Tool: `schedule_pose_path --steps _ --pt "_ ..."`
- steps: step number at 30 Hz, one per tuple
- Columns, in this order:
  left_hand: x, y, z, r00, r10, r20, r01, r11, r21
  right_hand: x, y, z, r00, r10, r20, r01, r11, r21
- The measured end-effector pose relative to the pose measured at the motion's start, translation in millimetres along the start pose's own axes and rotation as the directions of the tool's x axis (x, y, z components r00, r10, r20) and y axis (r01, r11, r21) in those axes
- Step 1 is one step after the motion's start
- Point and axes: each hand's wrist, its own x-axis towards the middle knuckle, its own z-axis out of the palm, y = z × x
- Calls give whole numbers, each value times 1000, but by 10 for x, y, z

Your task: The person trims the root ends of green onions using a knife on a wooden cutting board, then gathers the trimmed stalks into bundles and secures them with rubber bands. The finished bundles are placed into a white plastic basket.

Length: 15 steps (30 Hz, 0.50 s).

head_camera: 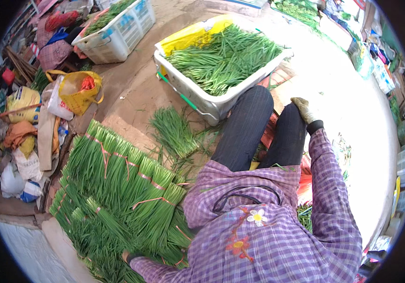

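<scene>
My right hand [302, 108], in a pale work glove, rests on my right knee. At the bottom of the view my left hand [126, 255] reaches into a pile of green leafy stalks, mostly buried, so its fingers are hidden. Bundles of long green stalks [117, 166], tied with pink bands, lie in rows on my left. A loose, smaller heap of stalks [174, 132] lies on the floor in front of them. Before my knees stands a white plastic crate [188, 85], lined partly with yellow sheet [195, 35] and filled with loose green stalks [223, 60].
Another white crate [131, 35] of greens stands at the upper left, beside a person in checked clothing [52, 53]. A yellow bag [80, 92] sits below it. Bags, cloths and a board [46, 141] crowd the left edge. Red sacking [305, 173] lies under my right arm.
</scene>
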Motion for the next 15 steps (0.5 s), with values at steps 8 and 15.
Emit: schedule_pose_path --steps 8,15 --pt "-2286 2410 2088 550 714 434 -573 700 -426 54 -405 91 997 -35 -74 38 998 47" --pt "-5853 3725 2492 -39 838 545 -403 486 -776 625 -1594 608 797 -582 162 560 812 164"
